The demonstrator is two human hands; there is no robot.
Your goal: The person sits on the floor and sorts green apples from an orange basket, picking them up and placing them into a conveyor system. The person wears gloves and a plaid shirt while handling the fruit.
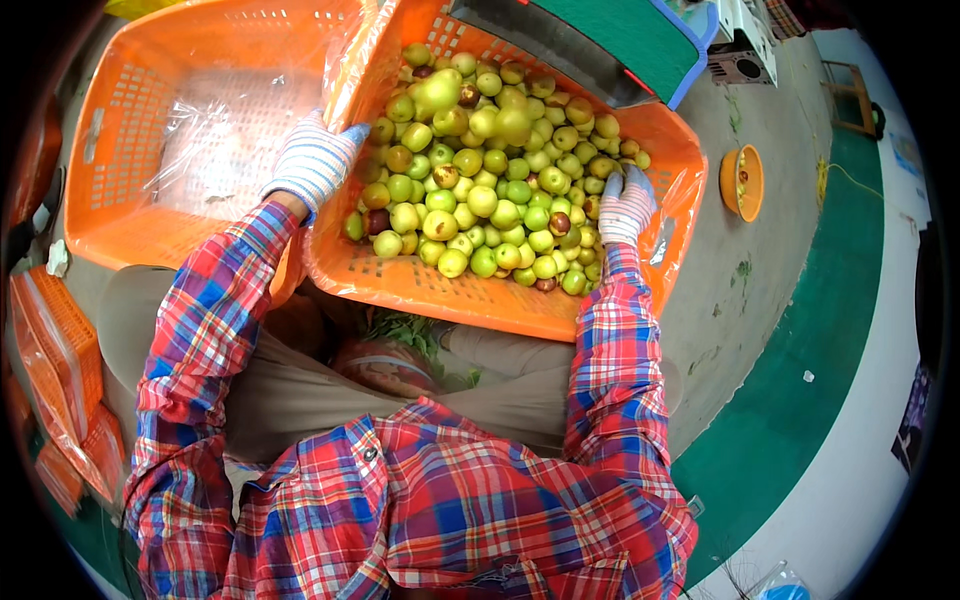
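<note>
Green and partly brown jujube fruits (480,202) fill much of an orange plastic crate (450,304) lined with clear film. Some fruits near the crate's top are blurred, below the chute of a machine (585,45) with a green surface and blue edging. My left hand (315,157), in a striped knit glove, is on the rims where this crate meets a second orange crate (127,247), which has clear film and no fruit showing inside. My right hand (628,202), gloved alike, rests at the right edge of the fruit, its fingertips partly among them; whether it grips one is unclear.
Stacked orange crates (64,352) stand at the left. A small orange basket (741,184) with a few fruits is on the floor at the right, near a white metal machine part (742,56). Leaves and a red bag (386,367) lie between my legs.
</note>
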